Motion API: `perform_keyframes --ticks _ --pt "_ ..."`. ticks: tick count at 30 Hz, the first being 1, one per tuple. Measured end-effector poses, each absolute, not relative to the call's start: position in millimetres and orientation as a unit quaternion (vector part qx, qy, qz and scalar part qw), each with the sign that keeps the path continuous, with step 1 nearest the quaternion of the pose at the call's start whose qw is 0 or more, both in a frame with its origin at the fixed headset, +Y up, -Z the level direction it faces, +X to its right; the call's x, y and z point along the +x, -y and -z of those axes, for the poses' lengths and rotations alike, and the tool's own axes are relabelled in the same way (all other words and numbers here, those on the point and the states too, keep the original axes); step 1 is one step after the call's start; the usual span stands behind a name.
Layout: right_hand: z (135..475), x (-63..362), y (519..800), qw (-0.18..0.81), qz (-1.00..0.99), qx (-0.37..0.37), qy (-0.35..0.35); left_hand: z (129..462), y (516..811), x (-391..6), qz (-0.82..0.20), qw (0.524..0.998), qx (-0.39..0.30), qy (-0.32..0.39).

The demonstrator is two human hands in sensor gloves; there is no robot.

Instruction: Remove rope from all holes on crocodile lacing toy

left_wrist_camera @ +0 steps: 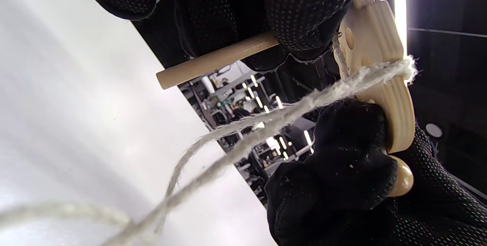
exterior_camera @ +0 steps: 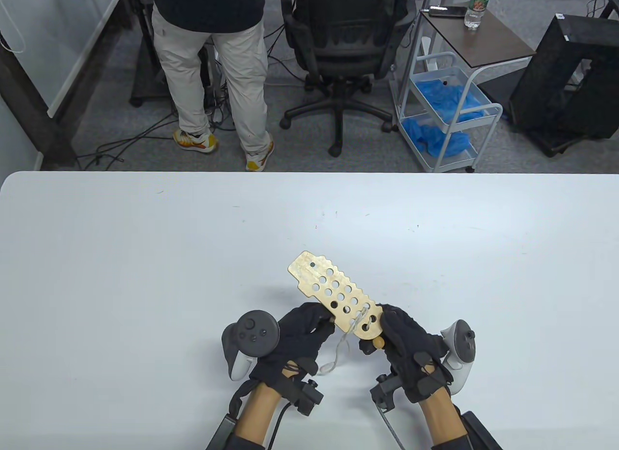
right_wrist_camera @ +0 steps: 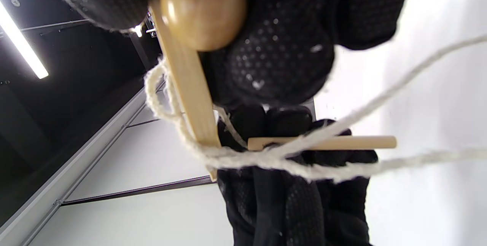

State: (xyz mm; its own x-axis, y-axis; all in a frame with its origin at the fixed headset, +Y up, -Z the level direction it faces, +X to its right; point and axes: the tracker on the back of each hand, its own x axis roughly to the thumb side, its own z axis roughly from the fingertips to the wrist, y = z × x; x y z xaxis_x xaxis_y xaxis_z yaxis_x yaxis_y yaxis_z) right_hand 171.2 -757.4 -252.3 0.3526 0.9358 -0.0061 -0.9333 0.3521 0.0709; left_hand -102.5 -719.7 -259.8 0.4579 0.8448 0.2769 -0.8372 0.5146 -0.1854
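Nearly done: most holes in the crocodile board [exterior_camera: 333,288] are bare. The rope [exterior_camera: 349,330] remains laced beside the right hand [exterior_camera: 405,341], which grips the board; the left hand [exterior_camera: 302,331] pinches the wooden stick [left_wrist_camera: 217,60].

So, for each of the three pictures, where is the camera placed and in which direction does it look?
Table view: above, looking down at the table; both hands, left hand and right hand, hold the crocodile board.
Left wrist view: under the left hand, looking up past the rope.
Right wrist view: under the right hand, looking up at the wooden ball.
Both wrist views share the rope, the board's edge and the wooden stick.
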Motion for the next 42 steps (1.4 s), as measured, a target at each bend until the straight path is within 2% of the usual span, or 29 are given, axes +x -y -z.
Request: perform_keyframes --ticks 42 --pt "258 211 776 0.838 -0.542 -0.052 0.031 269 728 -136 -0.494 0.867 0.016 0.065"
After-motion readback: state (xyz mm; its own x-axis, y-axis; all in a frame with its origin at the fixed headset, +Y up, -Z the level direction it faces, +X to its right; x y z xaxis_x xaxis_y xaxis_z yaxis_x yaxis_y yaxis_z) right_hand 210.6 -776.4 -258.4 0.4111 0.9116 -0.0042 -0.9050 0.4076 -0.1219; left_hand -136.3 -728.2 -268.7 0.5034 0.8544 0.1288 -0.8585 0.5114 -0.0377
